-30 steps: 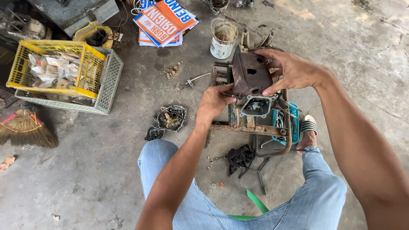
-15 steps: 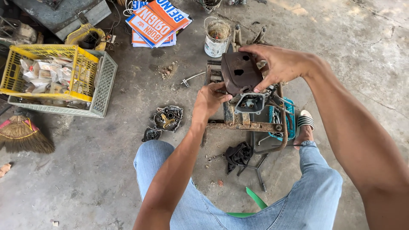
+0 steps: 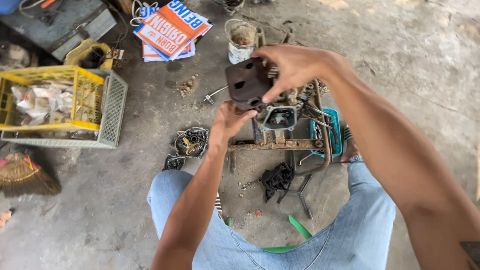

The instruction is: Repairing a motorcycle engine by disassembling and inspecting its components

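A dark, greasy metal engine cover (image 3: 246, 82) with holes in it is lifted above a small engine block (image 3: 281, 116). My right hand (image 3: 292, 65) grips the cover's right edge from above. My left hand (image 3: 231, 120) holds it from below at its lower left corner. The engine sits on a rusty metal frame (image 3: 280, 145) on the concrete floor, between my knees in blue jeans.
A round engine part (image 3: 190, 142) and a smaller piece (image 3: 173, 162) lie left of the frame. A black rag (image 3: 277, 178), a dirty tin can (image 3: 240, 40), orange and blue printed sheets (image 3: 170, 27), yellow crate (image 3: 47, 97) in a grey basket, broom (image 3: 22, 175), teal tray (image 3: 337, 131).
Both hands have lifted the dark cover up and to the left, away from the engine block. The view has shifted slightly.
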